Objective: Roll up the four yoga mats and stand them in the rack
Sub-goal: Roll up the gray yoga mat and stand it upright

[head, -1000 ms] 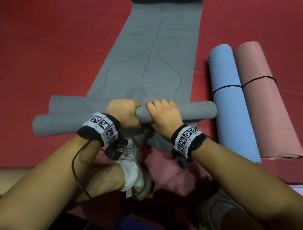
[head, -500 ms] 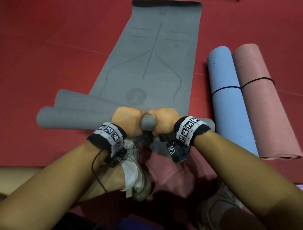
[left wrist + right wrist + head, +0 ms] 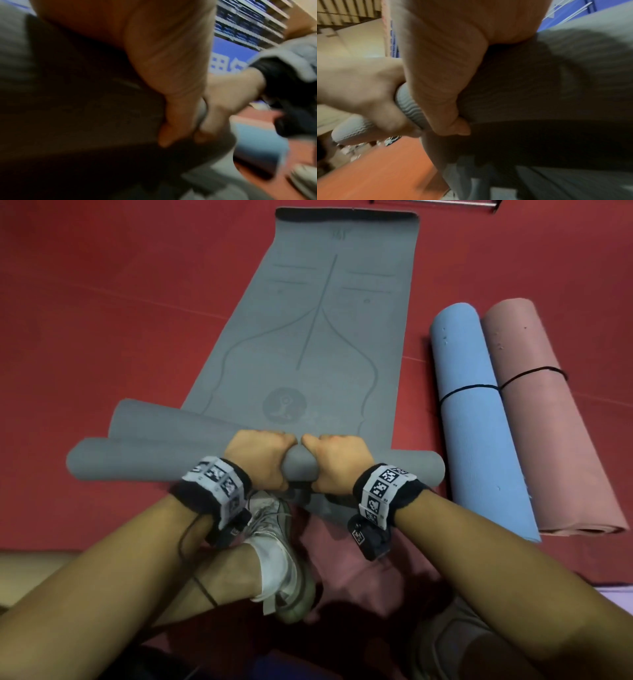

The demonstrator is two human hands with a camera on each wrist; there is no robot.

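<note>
A grey yoga mat (image 3: 318, 337) lies flat on the red floor, its near end wound into a thin grey roll (image 3: 144, 462). My left hand (image 3: 262, 462) and right hand (image 3: 337, 462) grip that roll side by side at its middle, fingers curled over the top. The wrist views, both blurred, show my left hand (image 3: 173, 121) and right hand (image 3: 443, 94) wrapped around the ribbed grey roll (image 3: 409, 106). A second grey roll (image 3: 164, 421) lies just behind it on the left. A rolled blue mat (image 3: 476, 419) and a rolled pink mat (image 3: 544, 419) lie to the right.
A black cord (image 3: 493, 386) loops round the blue and pink rolls. My white shoe (image 3: 284, 556) sits under my wrists, on a flat pink mat (image 3: 346, 577). A metal bar (image 3: 435, 202) shows at the top edge. Red floor (image 3: 102, 320) lies open to the left.
Both hands have rotated over the roll, knuckles now forward and fingers tucked beyond it. The roll has turned toward the mat's far end and my hands have closed in on each other.
</note>
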